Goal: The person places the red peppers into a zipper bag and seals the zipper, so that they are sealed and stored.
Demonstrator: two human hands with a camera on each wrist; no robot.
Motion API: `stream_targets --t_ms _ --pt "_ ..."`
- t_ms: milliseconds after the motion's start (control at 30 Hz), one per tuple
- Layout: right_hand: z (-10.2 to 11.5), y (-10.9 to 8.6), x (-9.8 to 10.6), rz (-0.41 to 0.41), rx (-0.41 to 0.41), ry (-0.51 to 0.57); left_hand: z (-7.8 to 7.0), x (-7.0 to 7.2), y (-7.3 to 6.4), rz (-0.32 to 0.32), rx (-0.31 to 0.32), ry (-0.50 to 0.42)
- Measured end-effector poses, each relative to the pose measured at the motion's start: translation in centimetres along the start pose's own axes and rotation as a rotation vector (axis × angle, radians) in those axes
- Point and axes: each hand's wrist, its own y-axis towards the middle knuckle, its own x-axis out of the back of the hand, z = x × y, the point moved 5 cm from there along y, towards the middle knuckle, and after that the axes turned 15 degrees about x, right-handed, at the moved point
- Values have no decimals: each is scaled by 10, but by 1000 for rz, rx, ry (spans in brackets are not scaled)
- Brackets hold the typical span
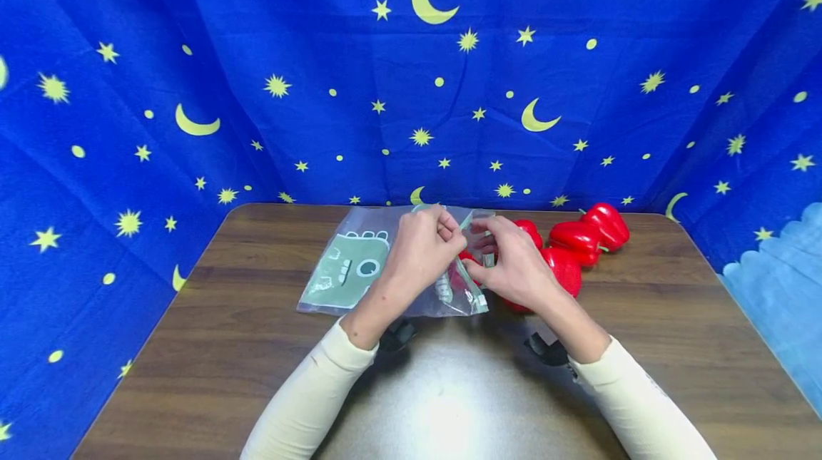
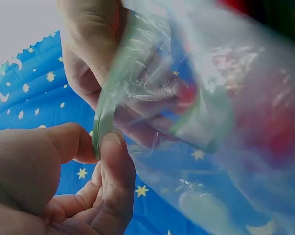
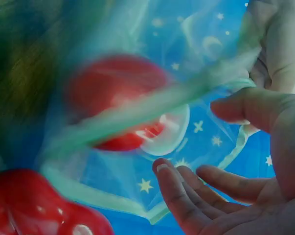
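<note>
A clear zip bag (image 1: 349, 271) with a green one-eyed monster print lies across the table, its mouth toward the right. My left hand (image 1: 420, 246) pinches the bag's green zip edge (image 2: 105, 112) between thumb and forefinger. At the mouth is my right hand (image 1: 514, 264), its fingers apart and nothing between them in the right wrist view. Through the plastic shows a smooth red thing (image 3: 120, 90), blurred in that view. Beside the right hand sit several shiny red bell peppers (image 1: 574, 240), one of them partly hidden behind its wrist.
The brown wooden table (image 1: 257, 367) carries everything. A blue curtain (image 1: 321, 53) with yellow moons and stars hangs close behind it and down both sides. Black wrist straps (image 1: 546, 349) show under the cream sleeves (image 1: 315, 389).
</note>
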Motion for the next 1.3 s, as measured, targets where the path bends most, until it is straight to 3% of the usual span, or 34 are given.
stream_targets --t_ms 100,300,700,900,1300 --pt "-2 -1 1 -20 10 62 1 1 1 -3 -1 -4" --pt "-6 -7 8 -28 -1 56 3 3 2 7 17 -30" --pt "-7 -22 23 -28 25 -39 7 9 6 -7 18 -28" --pt "-9 -30 30 -12 12 -64 8 9 5 12 25 -36" --pt "-15 -46 39 -42 64 -189 11 9 8 26 33 -42"
